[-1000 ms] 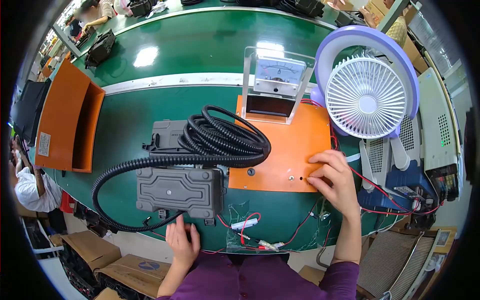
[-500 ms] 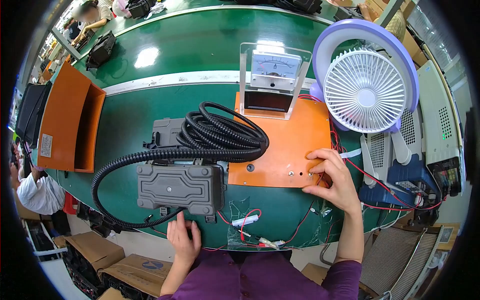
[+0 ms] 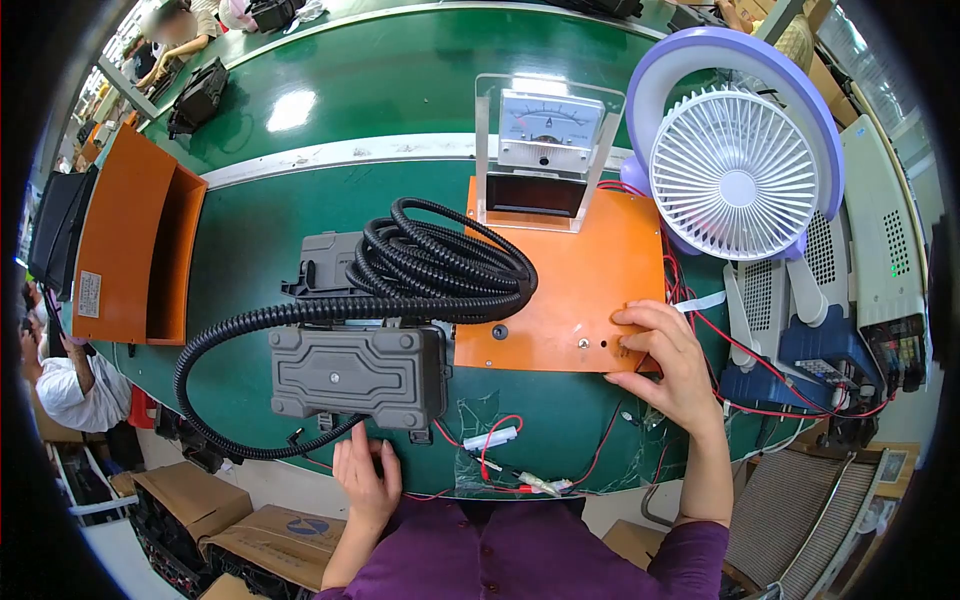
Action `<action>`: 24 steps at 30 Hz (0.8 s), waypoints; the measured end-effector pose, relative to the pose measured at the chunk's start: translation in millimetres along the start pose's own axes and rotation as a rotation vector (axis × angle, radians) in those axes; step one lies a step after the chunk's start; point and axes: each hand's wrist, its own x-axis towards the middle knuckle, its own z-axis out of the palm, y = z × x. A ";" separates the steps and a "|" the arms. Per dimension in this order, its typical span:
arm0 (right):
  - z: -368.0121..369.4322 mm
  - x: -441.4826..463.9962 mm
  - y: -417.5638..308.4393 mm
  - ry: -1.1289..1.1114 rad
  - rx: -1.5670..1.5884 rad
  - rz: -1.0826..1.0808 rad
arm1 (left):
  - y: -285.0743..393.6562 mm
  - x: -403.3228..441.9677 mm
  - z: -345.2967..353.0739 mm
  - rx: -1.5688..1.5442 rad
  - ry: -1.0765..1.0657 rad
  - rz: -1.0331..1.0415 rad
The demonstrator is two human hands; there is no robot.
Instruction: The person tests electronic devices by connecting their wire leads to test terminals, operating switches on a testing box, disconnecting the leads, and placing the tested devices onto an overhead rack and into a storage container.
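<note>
Far left on my feed there's a tall orange box with an open side point(image 3: 125, 235), standing on the green-topped desk point(image 3: 250, 225). Moving right, a black ribbed flexible hose point(image 3: 260, 318) swings out in a big loop and comes back in to the front edge of a dark grey moulded plastic case point(image 3: 345, 375). A second grey plastic case point(image 3: 328, 262) sits behind that one, partly under the hose's coiled bundle, which also overlaps the left part of a flat orange panel point(image 3: 590, 265).

My left hand point(image 3: 367, 480) is at the grey case's front edge, loosely half open, index finger pointing up at the hose end. I can't tell if the fingertip is actually touching, but the hand isn't wrapped around anything.

Just right of it, a small white tube point(image 3: 490, 438) lies among thin red wires point(image 3: 595, 465). On the panel's rear part there's a white-faced analog meter point(image 3: 550, 125) in a clear stand. My right hand point(image 3: 680, 375) is half open at the panel's front right corner, fingertips over the top, thumb at the front edge, not closed tight. Past that, a purple-and-white round fan point(image 3: 738, 187), then a pale boxy instrument point(image 3: 885, 235).
</note>
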 end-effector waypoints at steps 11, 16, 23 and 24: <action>10.0 16.9 -10.7 -0.091 -0.045 -0.047 | -0.8 -0.8 1.5 -0.004 0.002 -0.001; 9.2 18.0 -9.3 -0.098 -0.044 -0.055 | -2.2 -2.1 1.3 -0.009 -0.004 0.004; 9.4 40.2 -2.6 -0.103 0.158 0.026 | -1.6 -1.1 0.3 -0.008 0.003 0.012; 10.1 43.7 -4.0 -0.052 0.150 -0.008 | -0.9 -0.2 -0.2 -0.003 0.002 0.016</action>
